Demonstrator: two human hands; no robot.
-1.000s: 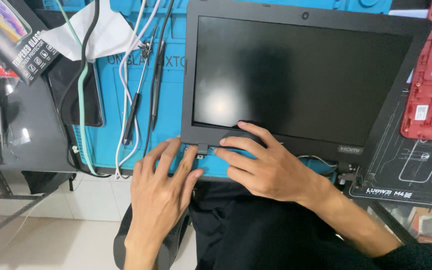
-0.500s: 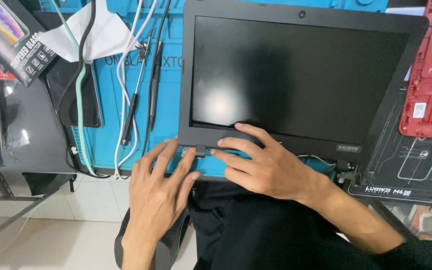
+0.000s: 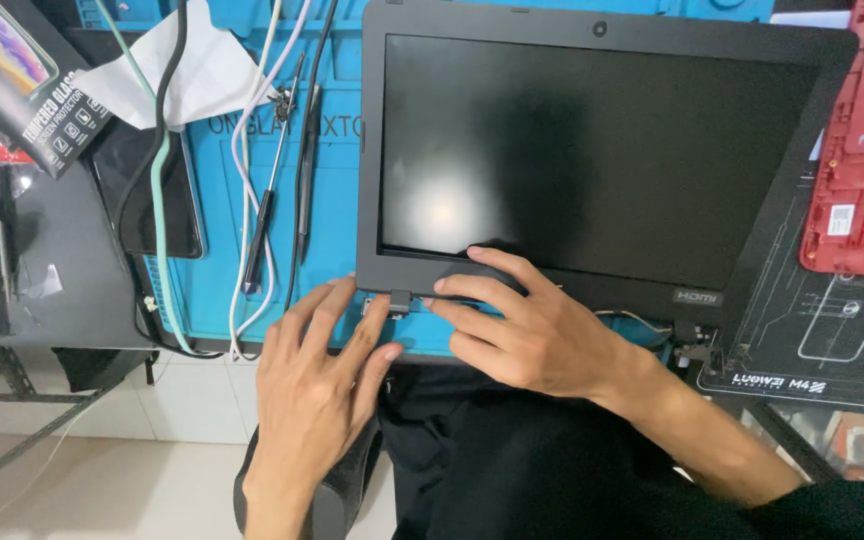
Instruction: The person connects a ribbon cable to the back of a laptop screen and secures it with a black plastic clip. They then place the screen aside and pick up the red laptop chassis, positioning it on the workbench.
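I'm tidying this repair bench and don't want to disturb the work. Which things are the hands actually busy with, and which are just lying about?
In hand:
- laptop screen panel, its lower edge under the right hand
- hinge at its lower left corner, at the left hand
- blue mat beneath

Lying about:
- two screwdrivers
- cables
- red laptop shell
- dark phone
- white cloth

Pale square-tiled floor (image 3: 102,430) at 7-8 o'clock, lit evenly. Dark grey metal bench w/ diagonal frame bars (image 3: 42,300) at 9 o'clock. Blue silicone work mat (image 3: 212,260) covers desk, 11-12 o'clock. Black printed mat (image 3: 832,330) at 3 o'clock.
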